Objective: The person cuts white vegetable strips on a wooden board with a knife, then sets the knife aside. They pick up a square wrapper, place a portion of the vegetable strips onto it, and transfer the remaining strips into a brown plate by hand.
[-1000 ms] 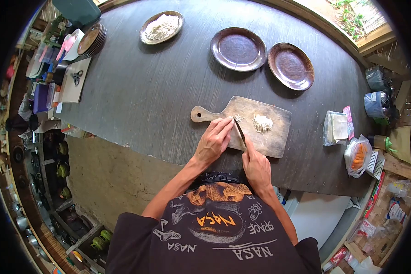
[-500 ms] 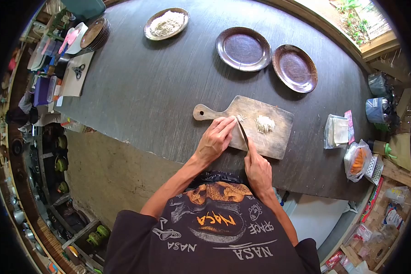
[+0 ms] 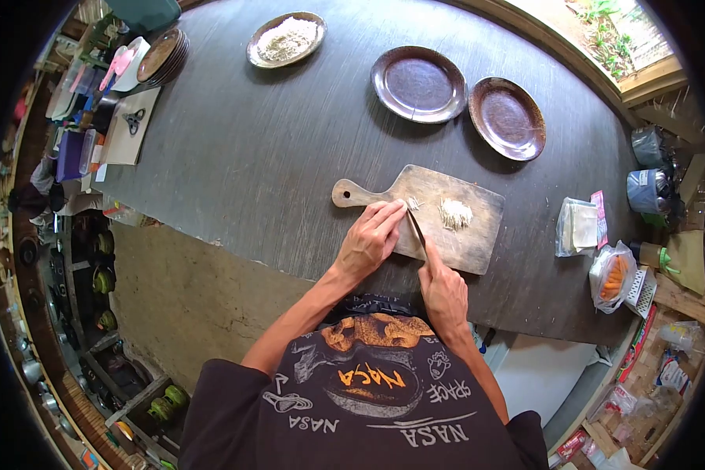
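A wooden cutting board (image 3: 466, 251) with a handle lies near the table's front edge. My right hand (image 3: 444, 294) is closed round the handle of a knife (image 3: 417, 233), whose blade points away from me, beside my left fingertips. My left hand (image 3: 368, 239) presses down on the board's left part with its fingers together; what lies under them is hidden. A few thin white shreds (image 3: 413, 204) lie just past the blade tip. To the right on the board sits a small pile of white shreds (image 3: 456, 214).
Beyond the board are two brown plates (image 3: 419, 84) (image 3: 507, 117) and a plate of white shreds (image 3: 287, 41). Scissors (image 3: 134, 121) and stacked plates (image 3: 163, 61) are at the left. A bag of orange pieces (image 3: 612, 276) and a clear packet (image 3: 578, 226) lie right.
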